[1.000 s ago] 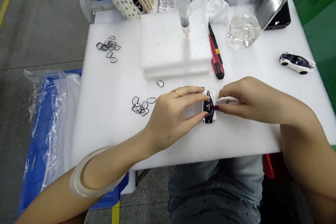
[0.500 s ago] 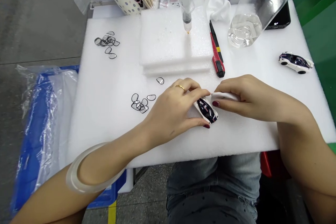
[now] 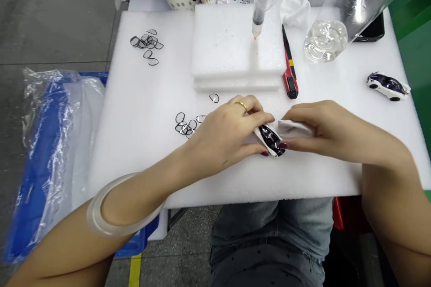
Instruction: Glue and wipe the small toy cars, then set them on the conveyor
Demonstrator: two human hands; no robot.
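Left hand (image 3: pixel 224 136) grasping toy car (image 3: pixel 268 136) in front of foam block (image 3: pixel 232 49), toward its right end; right hand (image 3: pixel 321 132) pinching white cloth (image 3: pixel 294 128), thumb at car's edge; red knife (image 3: pixel 290 74) just right of block, second car (image 3: pixel 387 86) farther right, black rings (image 3: pixel 147 42) left

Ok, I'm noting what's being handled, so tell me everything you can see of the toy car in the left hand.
The toy car has white sides and a glossy, dark top with a small reddish mark; its hard shell looks painted. The left hand's thumb and fingers grip it, covering its far end. It lies diagonally over the white foam sheet, near end toward the lower right. The right hand's thumb overlaps that end; contact is unclear. Its wheels cannot be made out.
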